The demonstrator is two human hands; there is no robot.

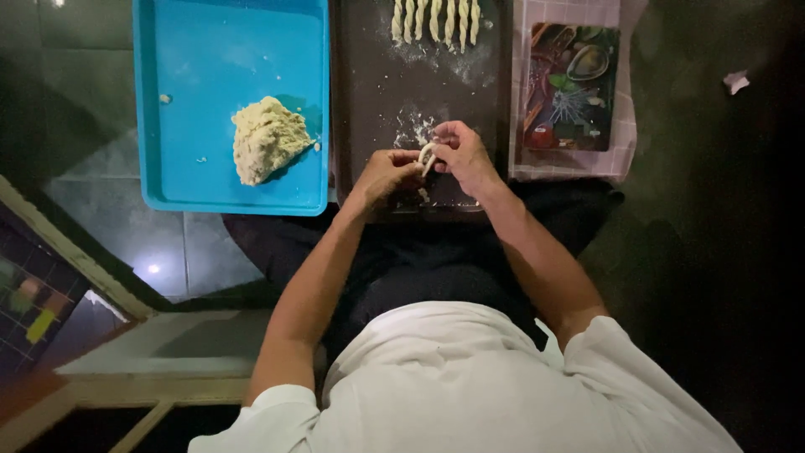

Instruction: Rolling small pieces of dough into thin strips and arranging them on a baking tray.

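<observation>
My left hand [387, 174] and my right hand [464, 156] meet over a dark floured board [369, 92]. Both pinch a small pale strip of dough [428, 156] that bends between the fingertips. At the board's far edge lies a row of several twisted dough sticks [434, 20]. To the left, a blue tray [210, 50] holds a rough lump of pale dough [267, 139].
A picture-printed mat [572, 86] lies on a checked pink cloth [625, 143] to the right of the board. A crumpled white scrap [736, 81] sits on the dark floor at far right. Tiled floor [126, 218] and a wooden frame [67, 252] show at left.
</observation>
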